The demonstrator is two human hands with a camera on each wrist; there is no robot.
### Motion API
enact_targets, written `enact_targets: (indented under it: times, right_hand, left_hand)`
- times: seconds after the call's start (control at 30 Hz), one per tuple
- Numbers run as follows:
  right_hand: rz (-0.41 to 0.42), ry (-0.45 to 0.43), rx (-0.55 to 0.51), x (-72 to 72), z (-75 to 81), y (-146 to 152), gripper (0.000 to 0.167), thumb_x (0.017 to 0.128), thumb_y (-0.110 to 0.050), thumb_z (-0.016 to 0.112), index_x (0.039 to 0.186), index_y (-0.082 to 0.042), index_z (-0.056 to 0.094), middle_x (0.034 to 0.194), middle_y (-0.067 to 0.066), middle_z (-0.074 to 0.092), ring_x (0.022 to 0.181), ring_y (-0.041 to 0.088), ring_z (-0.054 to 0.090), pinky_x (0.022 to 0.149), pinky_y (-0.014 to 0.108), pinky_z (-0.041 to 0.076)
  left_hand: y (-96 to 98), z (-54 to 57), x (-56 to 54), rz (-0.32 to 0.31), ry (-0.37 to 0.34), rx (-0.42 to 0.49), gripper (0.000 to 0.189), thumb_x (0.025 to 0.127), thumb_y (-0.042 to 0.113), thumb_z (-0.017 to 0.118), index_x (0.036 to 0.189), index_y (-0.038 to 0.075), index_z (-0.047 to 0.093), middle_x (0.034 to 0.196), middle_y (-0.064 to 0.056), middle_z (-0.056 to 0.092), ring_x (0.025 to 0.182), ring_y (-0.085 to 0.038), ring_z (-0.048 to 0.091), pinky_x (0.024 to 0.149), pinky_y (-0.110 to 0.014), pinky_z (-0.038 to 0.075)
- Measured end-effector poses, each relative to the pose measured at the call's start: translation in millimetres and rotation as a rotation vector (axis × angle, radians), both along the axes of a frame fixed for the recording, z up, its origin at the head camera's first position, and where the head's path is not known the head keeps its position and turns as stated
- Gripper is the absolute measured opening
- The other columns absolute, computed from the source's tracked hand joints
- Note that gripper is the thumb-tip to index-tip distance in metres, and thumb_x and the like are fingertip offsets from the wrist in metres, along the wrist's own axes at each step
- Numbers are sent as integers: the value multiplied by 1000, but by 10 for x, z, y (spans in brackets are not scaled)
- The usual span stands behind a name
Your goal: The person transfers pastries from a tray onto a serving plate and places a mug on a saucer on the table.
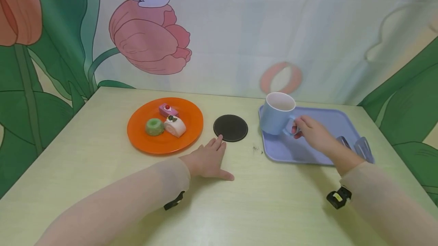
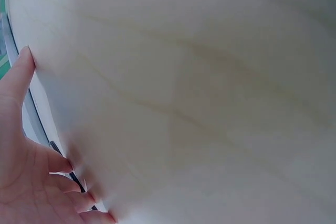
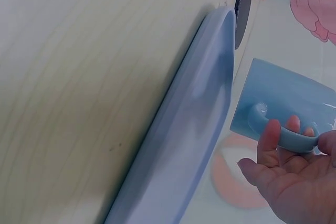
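Observation:
My right hand (image 1: 313, 134) grips the handle of a light blue mug (image 1: 273, 115), fingers curled through it. The mug is upright over the left part of a lavender tray (image 1: 291, 154); in the right wrist view, a gap shows between the mug's base (image 3: 242, 98) and the tray (image 3: 202, 103). With fingers spread and thumb out, my left hand (image 1: 208, 158) rests on the table, its fingertips right at the near edge of a round black coaster (image 1: 230, 128). The left wrist view shows this hand (image 2: 31, 182) against the pale tabletop (image 2: 184, 77).
An orange plate (image 1: 143, 143) stands left of the coaster, bearing a green ring-shaped cake (image 1: 154, 127), a cream roll (image 1: 175, 126) and a pink cake piece (image 1: 168, 110). Curved greyish pieces (image 1: 364, 149) lie at the tray's right end. A printed curtain (image 1: 222, 48) hangs behind the table.

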State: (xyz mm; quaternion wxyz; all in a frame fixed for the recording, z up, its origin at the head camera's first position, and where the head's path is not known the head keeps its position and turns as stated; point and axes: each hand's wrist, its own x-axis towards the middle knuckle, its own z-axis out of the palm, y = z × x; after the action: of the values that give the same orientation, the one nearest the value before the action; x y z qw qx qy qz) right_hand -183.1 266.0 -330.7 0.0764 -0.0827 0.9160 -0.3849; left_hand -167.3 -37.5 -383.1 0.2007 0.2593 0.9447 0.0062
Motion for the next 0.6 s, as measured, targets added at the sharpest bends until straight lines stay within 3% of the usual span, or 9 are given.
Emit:
enact_targets:
  times: [0.27, 0.6]
  right_hand:
    - [7, -1, -29, -16, -17, -156, 37, 104, -23, 23, 102, 5, 46, 96, 17, 52, 91, 37, 59, 90, 51, 41]
    - [19, 9, -38, -56, -40, -294, 36, 104, -23, 24, 102, 5, 47, 96, 17, 53, 88, 31, 59, 89, 50, 42]
  left_hand:
    - [-1, 17, 11, 2, -8, 10, 109, 73, 74, 54, 149, 6, 16, 156, -12, 1, 141, -28, 10, 109, -50, 20]
    - [-2, 35, 10, 11, -13, 17, 109, 73, 74, 55, 149, 6, 17, 156, -11, 2, 141, -28, 11, 109, -50, 21]
